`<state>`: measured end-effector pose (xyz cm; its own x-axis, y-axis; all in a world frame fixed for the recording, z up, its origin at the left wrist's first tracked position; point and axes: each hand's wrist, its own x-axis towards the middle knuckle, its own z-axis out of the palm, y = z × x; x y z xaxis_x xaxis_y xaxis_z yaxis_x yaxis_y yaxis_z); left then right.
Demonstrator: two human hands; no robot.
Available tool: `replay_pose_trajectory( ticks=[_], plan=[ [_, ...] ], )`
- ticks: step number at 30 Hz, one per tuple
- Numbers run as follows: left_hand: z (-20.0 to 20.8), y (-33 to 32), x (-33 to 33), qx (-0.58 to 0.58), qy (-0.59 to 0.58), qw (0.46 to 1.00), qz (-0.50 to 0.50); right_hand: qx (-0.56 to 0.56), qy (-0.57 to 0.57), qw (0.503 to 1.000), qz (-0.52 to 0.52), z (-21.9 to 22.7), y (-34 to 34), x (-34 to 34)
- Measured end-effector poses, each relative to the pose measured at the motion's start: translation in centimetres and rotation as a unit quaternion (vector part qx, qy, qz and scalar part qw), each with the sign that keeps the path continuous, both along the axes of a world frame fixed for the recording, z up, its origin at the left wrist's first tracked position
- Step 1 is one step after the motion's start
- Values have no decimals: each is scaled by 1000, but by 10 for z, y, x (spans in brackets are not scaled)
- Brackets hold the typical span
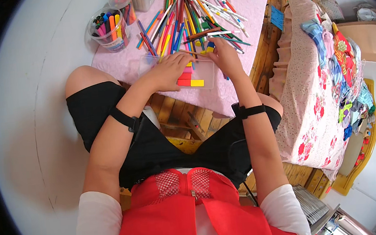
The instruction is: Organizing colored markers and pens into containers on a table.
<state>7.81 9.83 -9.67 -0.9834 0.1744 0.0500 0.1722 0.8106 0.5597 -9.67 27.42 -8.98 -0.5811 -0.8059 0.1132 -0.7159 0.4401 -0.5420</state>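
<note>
The clear plastic box [206, 71] lies along the near edge of the pink-covered table [252, 7]. It is shallow and rectangular, and its left part is largely covered by the hand. Visible inside: red blocks [184, 79], a yellow block [197, 83] beside them and a pink block [188, 70] farther in; all plain, straight-sided. A blue-and-yellow block [210, 47] is at the box's far right corner, pinched between thumb and fingers of the right hand [222, 56]; that wrist turns inward, forearm almost straight toward the far edge. The left hand [169, 69] is palm down over the box, fingers loosely bent, forearm slanting rightward; whether it grips anything cannot be determined.
</note>
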Motion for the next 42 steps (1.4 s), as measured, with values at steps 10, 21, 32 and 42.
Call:
replay_pose_trajectory(
  ticks=[10, 21, 32, 42],
  plan=[
    [11, 1, 3, 19, -50, 998, 31, -54, -39, 990, 122, 27, 14, 64],
    [12, 1, 3, -1, -39, 999, 16, -74, -97, 992, -17, 14, 17, 72],
    [9, 4, 0, 1, -27, 1000, 12, -20, -9, 998, -55, -17, -12, 20],
    [8, 21, 1, 17, 52, 998, -33, 2, 69, 981, -182, -26, 24, 0]
  ],
)
